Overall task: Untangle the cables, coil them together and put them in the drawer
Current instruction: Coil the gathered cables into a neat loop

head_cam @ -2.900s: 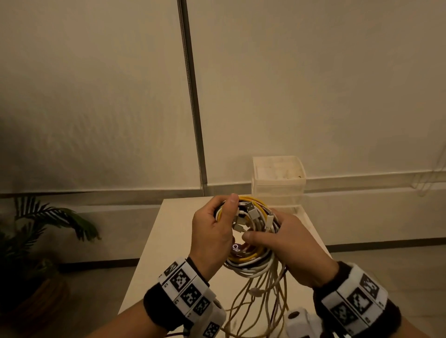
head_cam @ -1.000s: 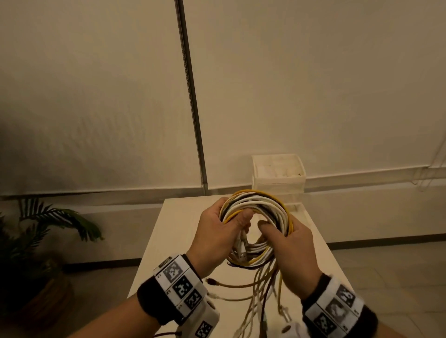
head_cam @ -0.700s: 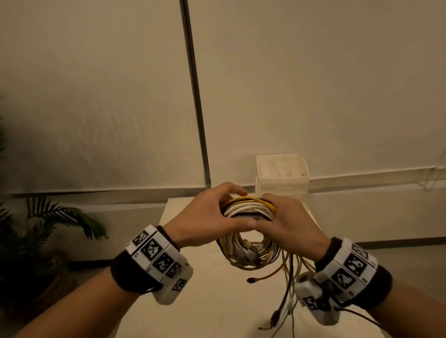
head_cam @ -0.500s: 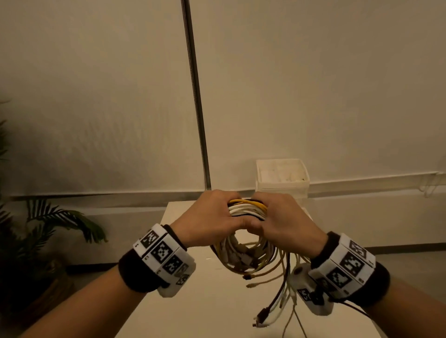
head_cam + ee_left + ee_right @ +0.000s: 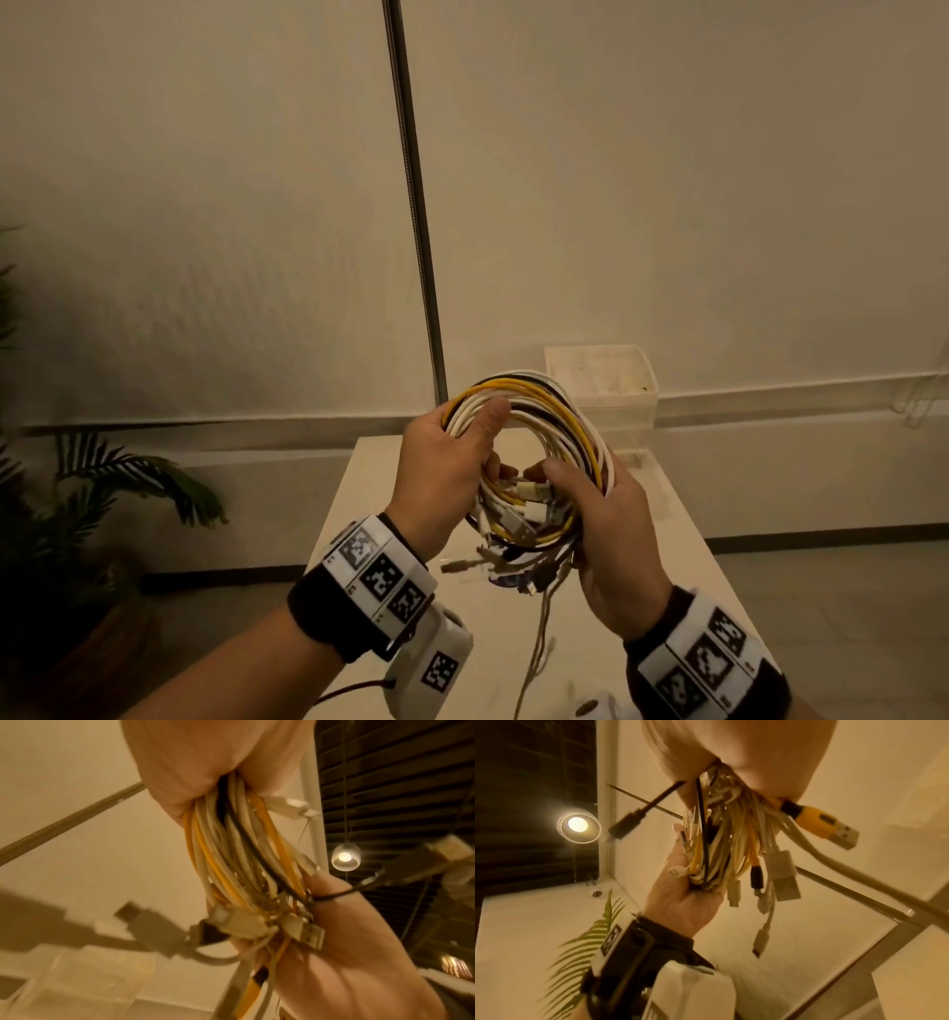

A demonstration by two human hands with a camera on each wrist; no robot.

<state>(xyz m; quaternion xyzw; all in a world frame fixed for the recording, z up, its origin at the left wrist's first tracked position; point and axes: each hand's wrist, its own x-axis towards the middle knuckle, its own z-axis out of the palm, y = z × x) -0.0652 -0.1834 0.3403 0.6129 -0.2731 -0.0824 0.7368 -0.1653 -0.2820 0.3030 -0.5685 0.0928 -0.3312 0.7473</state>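
- Above the pale tabletop (image 5: 390,478), the coil of white, yellow and black cables (image 5: 552,421) is held upright as an open ring, facing the wearer, no longer gripped from above as half a second ago.
- At 9 o'clock on the ring, the left hand (image 5: 441,478) has its fingers wrapped round the strands and its thumb pressed on top.
- At 4 o'clock, the right hand (image 5: 611,534) cups the ring, fingers curled round the plug ends (image 5: 534,509).
- Several loose tails (image 5: 539,616) dangle at 6 o'clock, so coiling looks unfinished.
- At 12 o'clock stands the translucent plastic drawer unit (image 5: 603,385), well apart.
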